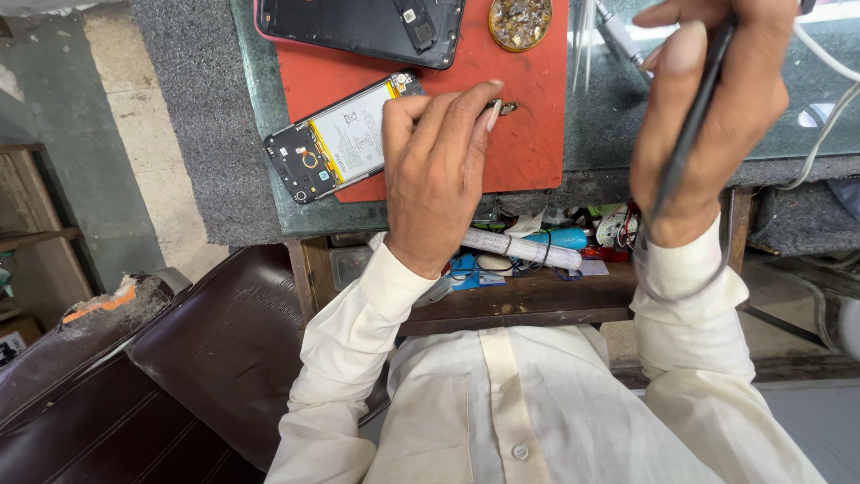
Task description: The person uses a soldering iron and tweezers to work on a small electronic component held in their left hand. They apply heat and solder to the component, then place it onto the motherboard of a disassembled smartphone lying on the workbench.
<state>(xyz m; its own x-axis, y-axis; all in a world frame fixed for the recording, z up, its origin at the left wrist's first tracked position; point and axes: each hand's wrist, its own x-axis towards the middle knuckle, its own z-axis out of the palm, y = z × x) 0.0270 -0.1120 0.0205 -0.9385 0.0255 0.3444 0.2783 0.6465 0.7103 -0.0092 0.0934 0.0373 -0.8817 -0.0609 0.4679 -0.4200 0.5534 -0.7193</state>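
The left hand (436, 170) pins the opened phone (339, 139) on the red mat (528, 134), fingers pinching something small; the right hand (708, 116), right of the mat, grips a black tool (694, 125) ready.

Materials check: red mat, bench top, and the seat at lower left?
Red mat: looks like matte rubber or silicone, flat with no glare and some scuffs. Bench top: likely glass or polished stone, dark green and glossy with reflections. Seat: brown leather or vinyl, I cannot tell which; smooth sheen, and one torn edge shows orange padding.
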